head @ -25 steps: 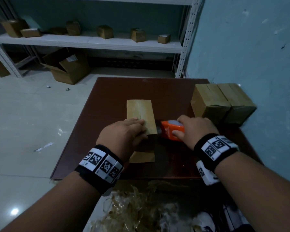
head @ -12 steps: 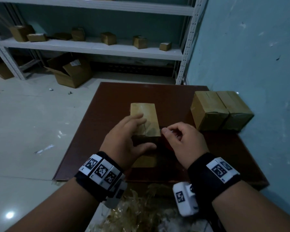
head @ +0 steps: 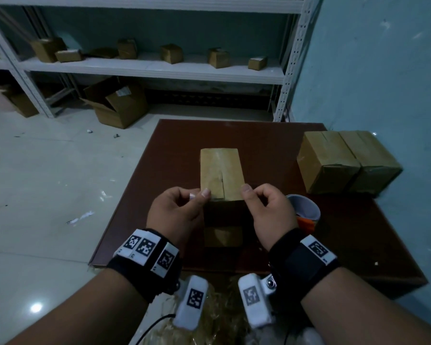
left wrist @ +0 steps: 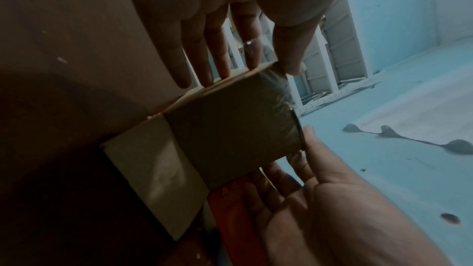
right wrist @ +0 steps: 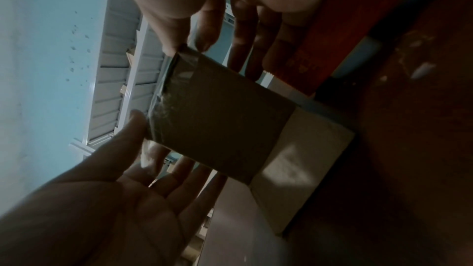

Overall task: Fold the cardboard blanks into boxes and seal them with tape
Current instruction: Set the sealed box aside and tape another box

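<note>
Box in hand: I see one folded cardboard box [head: 220,174] standing on the table [head: 259,145] near the middle, its long top running away from me, a centre seam showing under a glossy strip of tape [left wrist: 277,96] that wraps over the near top edge.
Left hand: my left hand [head: 178,212] has its thumb on the near-left top corner and its fingers [left wrist: 222,48] reaching down the left side, nearly straight; I judge it is pressing the tape end flat, not gripping.
Right hand: my right hand [head: 269,212] mirrors it at the near-right corner, thumb on top, fingers [right wrist: 245,33] loosely extended beside the box wall.
Unfinished part: a pale flap [head: 223,236] lies flat on the table at the box's near foot, so I judge the near end is not closed yet.
Done so far: two sealed boxes [head: 346,161] sit side by side, touching, at the table's far-right corner against the wall.
Dispenser: the orange tape dispenser [head: 302,212] with its roll rests on the table just right of my right hand, unheld.
Left to do: by my reading, smooth this strip, then deal with the open flap; I see no further flat blanks on the table.
</note>
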A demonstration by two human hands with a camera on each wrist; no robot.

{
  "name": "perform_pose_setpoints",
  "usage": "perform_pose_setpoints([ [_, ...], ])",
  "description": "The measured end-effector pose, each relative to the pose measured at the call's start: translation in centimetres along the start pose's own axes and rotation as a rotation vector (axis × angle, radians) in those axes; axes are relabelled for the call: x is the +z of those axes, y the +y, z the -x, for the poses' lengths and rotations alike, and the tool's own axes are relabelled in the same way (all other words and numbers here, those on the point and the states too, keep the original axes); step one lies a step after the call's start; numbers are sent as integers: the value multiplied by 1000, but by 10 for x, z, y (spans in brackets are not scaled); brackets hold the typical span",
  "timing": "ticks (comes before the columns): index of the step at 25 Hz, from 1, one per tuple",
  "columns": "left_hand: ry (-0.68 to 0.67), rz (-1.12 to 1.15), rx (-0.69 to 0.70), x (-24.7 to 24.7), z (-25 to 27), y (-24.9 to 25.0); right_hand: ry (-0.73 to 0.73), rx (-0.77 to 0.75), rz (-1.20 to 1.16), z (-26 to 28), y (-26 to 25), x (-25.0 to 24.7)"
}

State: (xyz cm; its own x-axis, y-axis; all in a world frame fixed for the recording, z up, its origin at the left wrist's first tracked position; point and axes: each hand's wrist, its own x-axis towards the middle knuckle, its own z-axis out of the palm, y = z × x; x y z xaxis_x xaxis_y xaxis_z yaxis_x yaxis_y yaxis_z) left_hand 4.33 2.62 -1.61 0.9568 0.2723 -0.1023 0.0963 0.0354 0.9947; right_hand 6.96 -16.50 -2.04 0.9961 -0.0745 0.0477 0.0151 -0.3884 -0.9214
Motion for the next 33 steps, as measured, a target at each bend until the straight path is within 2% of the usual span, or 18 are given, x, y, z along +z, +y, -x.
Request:
perform_pose_setpoints([
  [6, -38, 218, -120, -3, -11, -11, -35, 36, -66, 3, 0, 4],
  [9, -41, 182, -144, -5, -13, -14, -36, 59, -65, 1, 5, 7],
  [14, 53, 1, -86, -1, -12, -19, 24, 99, -106, 4, 2, 8],
  [21, -37, 148, -200, -4, -14, -13, 26, 24, -62, 7, 3, 9],
  [25, -7, 124, -130, 0, -9, -16, 37, 37, -61, 6, 7, 13],
  [33, 115, -245, 82, 17, -9, -31, 74, 143, -130, 10, 15, 22],
])
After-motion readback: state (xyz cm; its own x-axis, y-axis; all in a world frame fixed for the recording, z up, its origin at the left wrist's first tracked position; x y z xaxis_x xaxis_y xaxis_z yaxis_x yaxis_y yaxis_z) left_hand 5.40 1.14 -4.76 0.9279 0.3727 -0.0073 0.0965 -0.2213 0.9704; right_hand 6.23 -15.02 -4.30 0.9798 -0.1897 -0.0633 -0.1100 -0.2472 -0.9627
